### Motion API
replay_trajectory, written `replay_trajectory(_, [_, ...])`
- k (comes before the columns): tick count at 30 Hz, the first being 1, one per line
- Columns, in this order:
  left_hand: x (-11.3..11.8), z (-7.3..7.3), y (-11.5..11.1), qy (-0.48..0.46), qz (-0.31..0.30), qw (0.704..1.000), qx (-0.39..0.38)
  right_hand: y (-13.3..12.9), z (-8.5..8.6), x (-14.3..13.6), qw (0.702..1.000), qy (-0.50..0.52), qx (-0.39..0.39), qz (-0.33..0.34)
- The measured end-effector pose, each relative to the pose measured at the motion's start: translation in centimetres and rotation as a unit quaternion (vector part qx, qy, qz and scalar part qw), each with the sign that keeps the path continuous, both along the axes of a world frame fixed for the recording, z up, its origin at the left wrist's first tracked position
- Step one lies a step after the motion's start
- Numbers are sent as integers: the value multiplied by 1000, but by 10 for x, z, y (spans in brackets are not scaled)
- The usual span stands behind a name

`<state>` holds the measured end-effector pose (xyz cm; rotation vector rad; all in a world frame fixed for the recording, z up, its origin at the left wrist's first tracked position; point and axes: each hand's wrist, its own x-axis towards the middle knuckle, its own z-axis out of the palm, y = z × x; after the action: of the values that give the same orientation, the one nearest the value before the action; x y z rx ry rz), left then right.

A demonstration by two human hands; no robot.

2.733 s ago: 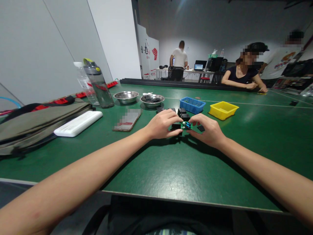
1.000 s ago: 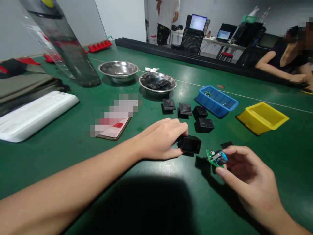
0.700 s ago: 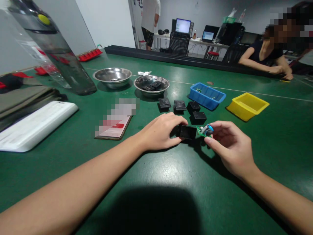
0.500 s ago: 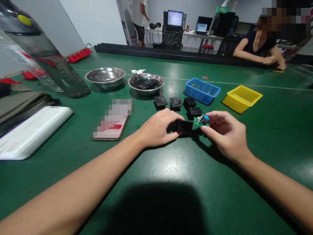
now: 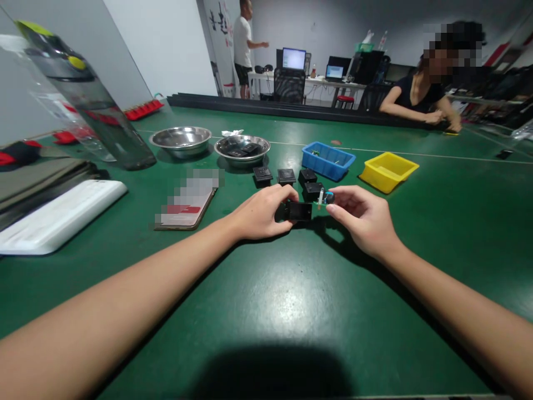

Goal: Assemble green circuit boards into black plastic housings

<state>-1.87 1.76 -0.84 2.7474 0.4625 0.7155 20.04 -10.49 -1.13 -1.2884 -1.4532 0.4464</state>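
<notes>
Between the thumb and fingers of my left hand is a black plastic housing, its open side turned to the right. My right hand pinches a small green circuit board with a dark round part and a pale upright part on it. The board is close to the housing, a little right of and above it; whether they touch I cannot tell. Just behind the hands stand several black housings, among them a black block and a lidded black piece.
A blue bin with small parts and a yellow bin stand behind my right hand. Two steel bowls, one shiny and one holding black pieces, are farther back. A phone, a water bottle and a white box lie leftward.
My right hand has brought the circuit board nearer to the housing and turned it so that its pale part stands upright. The view has tilted up and shifted.
</notes>
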Motion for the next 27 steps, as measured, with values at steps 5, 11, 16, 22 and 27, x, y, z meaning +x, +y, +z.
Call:
replay_trajectory(5, [1,1,-1,15,-12,1000,0,2,0,-1,997,74,-26,13])
replay_trajectory(11, [-1,4,-6,28,-15,999,3,4,1,-2,991,124,-47,16])
replay_trajectory(16, [-2,3,-9,11,-20,1000,-11,6,1,0,985,160,-55,14])
replay_trajectory(22, [-5,4,-10,-27,-24,999,-39,7,-1,-1,945,301,-117,50])
replay_trajectory(27, [-6,5,-11,-27,-18,999,-36,5,-2,1,915,357,-156,103])
